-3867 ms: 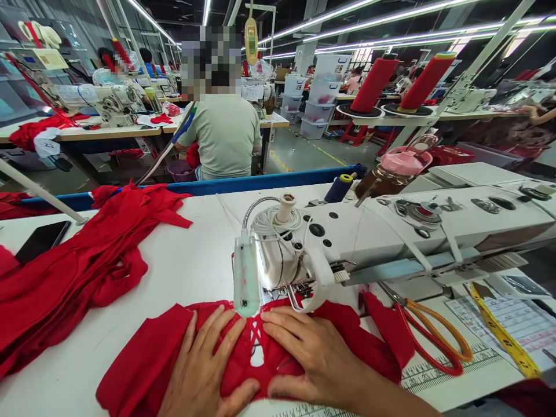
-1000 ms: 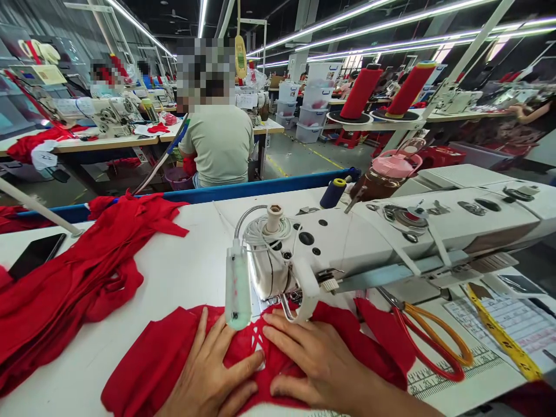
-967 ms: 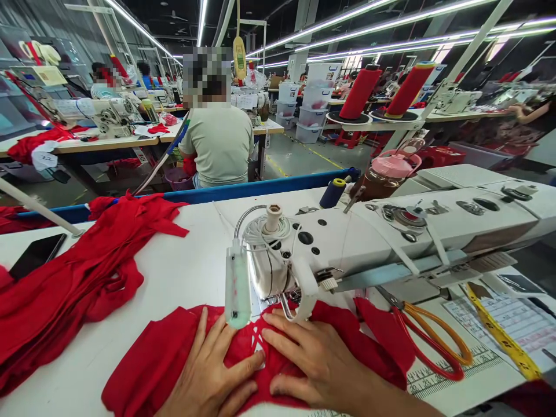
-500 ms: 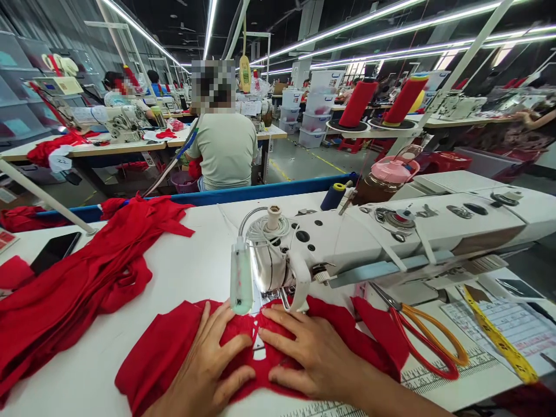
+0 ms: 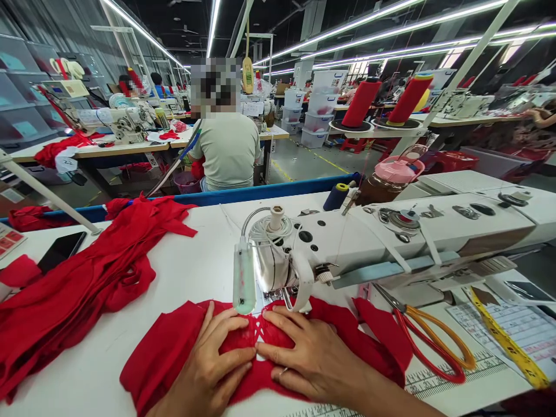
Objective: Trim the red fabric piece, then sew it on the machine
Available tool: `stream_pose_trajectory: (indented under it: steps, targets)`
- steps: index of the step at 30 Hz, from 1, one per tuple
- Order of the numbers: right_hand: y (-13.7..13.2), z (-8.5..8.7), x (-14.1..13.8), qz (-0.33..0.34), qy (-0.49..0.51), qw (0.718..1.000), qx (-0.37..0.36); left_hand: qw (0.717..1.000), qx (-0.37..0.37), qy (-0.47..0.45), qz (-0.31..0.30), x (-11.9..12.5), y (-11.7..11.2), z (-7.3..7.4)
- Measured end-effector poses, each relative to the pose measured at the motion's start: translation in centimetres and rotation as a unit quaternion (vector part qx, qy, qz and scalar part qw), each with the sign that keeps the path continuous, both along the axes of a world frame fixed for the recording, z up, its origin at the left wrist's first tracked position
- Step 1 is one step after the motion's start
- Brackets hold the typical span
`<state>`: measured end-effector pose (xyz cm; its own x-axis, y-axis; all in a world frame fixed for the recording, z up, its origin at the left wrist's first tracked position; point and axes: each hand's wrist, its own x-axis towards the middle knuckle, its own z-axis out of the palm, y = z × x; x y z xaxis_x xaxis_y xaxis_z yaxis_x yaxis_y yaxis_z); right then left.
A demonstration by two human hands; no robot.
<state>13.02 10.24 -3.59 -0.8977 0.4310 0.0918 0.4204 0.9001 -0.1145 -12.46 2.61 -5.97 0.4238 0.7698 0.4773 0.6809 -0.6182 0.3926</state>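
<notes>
A piece of red fabric (image 5: 156, 347) lies spread under the sewing machine head (image 5: 273, 269), with a lattice of crossing red strips (image 5: 259, 331) at its centre. My left hand (image 5: 212, 359) rests on the cloth left of this lattice, fingers stretched out. From the right, my right hand (image 5: 308, 353) presses on the cloth, its fingers also extended. One fingertip of each hand meets just below the lattice. A small shiny line, too small to name, shows by my right thumb. The presser foot and needle area are partly hidden behind a pale green hanging lamp (image 5: 244, 281).
Orange-and-red-handled scissors (image 5: 434, 341) lie right of the cloth, near a yellow tape measure (image 5: 508, 341) and a paper sheet (image 5: 473, 318). More red fabric (image 5: 87, 289) and a phone (image 5: 63, 249) lie left. A person (image 5: 228, 145) sits ahead, back turned.
My fingertips have drawn together below the lattice, and the white opening there looks narrower. My left thumb and index finger are closer together. The whole view has shifted slightly.
</notes>
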Motion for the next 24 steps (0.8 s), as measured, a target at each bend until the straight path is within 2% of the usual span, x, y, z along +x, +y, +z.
stream_pose_trajectory:
  steps: [7, 13, 19, 24]
  targets:
    - [0.1, -0.6, 0.4, -0.029, 0.035, 0.999, -0.006, 0.996, 0.032, 0.084, 0.017, 0.8, -0.4, 0.3]
    - [0.3, -0.2, 0.4, -0.06, -0.011, 0.997, -0.053, 0.98, -0.003, 0.197, 0.019, 1.1, -0.5, 0.1]
    - [0.2, -0.4, 0.8, -0.063, 0.013, 0.997, -0.046, 0.977, 0.008, 0.212, 0.026, 0.8, -0.3, -0.7]
    - [0.0, -0.4, 0.9, -0.067, 0.006, 0.998, -0.013, 0.981, 0.001, 0.194, 0.016, 0.5, -0.1, -0.6]
